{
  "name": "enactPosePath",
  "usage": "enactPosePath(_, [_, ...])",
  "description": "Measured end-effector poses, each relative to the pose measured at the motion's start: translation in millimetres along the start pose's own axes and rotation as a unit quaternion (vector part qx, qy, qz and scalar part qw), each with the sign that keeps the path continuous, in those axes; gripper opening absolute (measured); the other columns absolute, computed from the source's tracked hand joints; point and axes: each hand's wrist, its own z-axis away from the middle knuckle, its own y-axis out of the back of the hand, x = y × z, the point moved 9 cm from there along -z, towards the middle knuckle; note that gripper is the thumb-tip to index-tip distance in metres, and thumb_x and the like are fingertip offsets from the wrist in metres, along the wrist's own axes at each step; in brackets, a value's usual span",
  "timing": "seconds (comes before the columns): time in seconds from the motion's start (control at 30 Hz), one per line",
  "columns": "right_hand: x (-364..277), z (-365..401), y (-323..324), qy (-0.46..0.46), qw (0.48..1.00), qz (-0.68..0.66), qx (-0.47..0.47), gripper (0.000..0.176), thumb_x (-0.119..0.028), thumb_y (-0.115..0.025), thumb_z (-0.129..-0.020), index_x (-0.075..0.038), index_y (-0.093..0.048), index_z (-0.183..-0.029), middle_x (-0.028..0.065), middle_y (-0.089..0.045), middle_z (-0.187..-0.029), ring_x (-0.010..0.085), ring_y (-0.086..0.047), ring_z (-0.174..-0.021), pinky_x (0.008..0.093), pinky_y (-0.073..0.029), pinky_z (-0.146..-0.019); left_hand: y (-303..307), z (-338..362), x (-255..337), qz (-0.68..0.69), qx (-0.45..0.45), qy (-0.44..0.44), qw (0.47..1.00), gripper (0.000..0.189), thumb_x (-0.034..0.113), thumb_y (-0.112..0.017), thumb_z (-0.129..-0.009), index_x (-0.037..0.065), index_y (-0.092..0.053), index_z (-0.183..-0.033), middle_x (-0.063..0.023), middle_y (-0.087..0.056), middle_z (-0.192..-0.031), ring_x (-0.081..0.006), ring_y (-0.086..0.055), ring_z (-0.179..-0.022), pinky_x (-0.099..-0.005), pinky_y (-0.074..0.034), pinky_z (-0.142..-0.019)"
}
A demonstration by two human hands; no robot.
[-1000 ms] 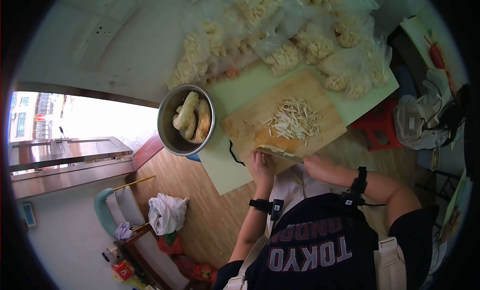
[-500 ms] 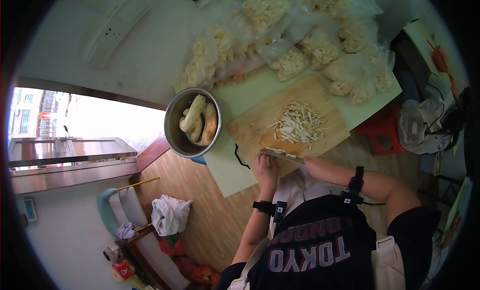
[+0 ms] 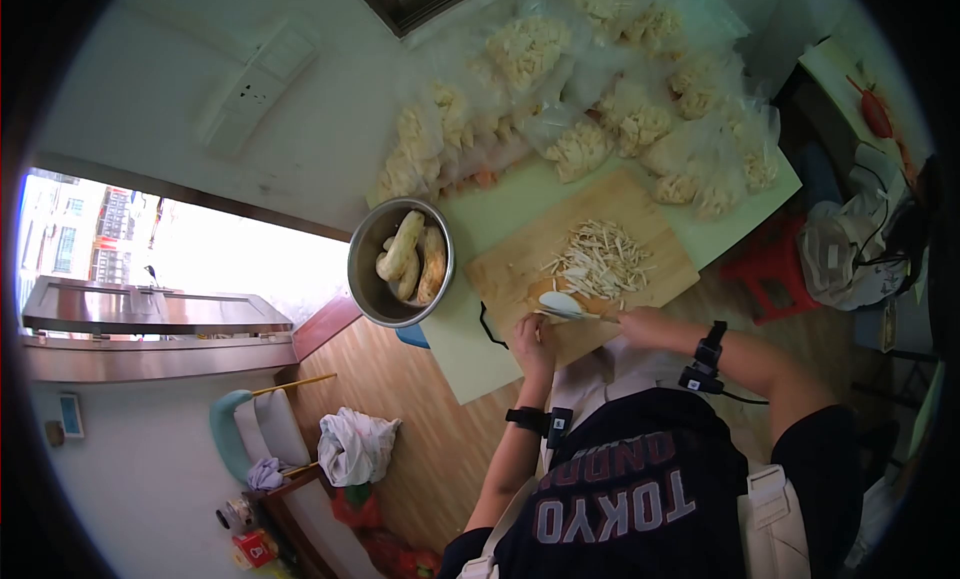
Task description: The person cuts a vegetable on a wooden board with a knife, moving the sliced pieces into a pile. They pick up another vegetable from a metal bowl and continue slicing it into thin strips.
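Note:
My right hand [image 3: 645,328] grips a knife [image 3: 581,314] by its handle, low over the near edge of the wooden cutting board [image 3: 500,269]. A bright white oval patch shows along the blade. My left hand [image 3: 534,341] is at the board's near edge by the knife's far end, fingers curled together; what they hold, if anything, I cannot tell. Beyond the knife lies a heap of thin pale vegetable strips [image 3: 603,259]. Left of the board stands a steel bowl [image 3: 357,269] with several thick, pale, peeled vegetables [image 3: 403,244] in it.
Clear plastic bags of pale cut pieces [image 3: 580,149] crowd the back of the light green table [image 3: 470,364]. On the right stands a red stool [image 3: 765,269] beside a white bag [image 3: 845,269]. A chair [image 3: 235,429] and another white bag [image 3: 355,446] are at lower left.
The view has shifted slightly, so the table and bowl appear lower and further right. The knife's blade has tilted and now shows a bright white patch. Both hands stay near the board's edge.

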Motion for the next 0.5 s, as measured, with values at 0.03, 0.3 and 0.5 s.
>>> enactPosePath(0.03, [13.2,3.3,-6.2,-0.014,1.0,0.004,-0.019,0.02,-0.013,-0.049,-0.077,0.002,-0.057,-0.086,0.022,-0.06,-0.07,0.0383,-0.059,-0.065,0.0457,-0.047,-0.058,0.7,-0.5,-0.3,0.001,0.001,-0.003,1.0,0.009,0.003,-0.059,-0.076,0.001,-0.058,-0.084,-0.0156,-0.058,-0.093,-0.0319,-0.054,-0.089,-0.0372,-0.043,-0.078])
enactPosePath(0.3, [-26.4,46.1,38.9,-0.031,0.999,-0.04,0.009,0.015,-0.009,-0.048,-0.076,0.004,-0.055,-0.08,0.0241,-0.059,-0.072,0.0385,-0.06,-0.068,0.0454,-0.047,-0.061,10.2,-1.1,10.4,0.012,0.014,-0.049,0.999,0.006,0.003,-0.06,-0.077,0.0,-0.057,-0.081,-0.0138,-0.058,-0.086,-0.0314,-0.055,-0.081,-0.0363,-0.044,-0.072])
enactPosePath(0.5, [-61.9,41.0,33.3,-0.026,1.0,0.004,-0.012,0.016,-0.007,-0.049,-0.075,0.006,-0.051,-0.085,0.0244,-0.059,-0.073,0.0392,-0.06,-0.07,0.0457,-0.048,-0.062,5.4,2.2,4.6,-0.042,0.003,-0.035,0.998,0.007,0.003,-0.059,-0.076,0.0,-0.056,-0.082,-0.0158,-0.057,-0.089,-0.0327,-0.054,-0.083,-0.0372,-0.044,-0.073])
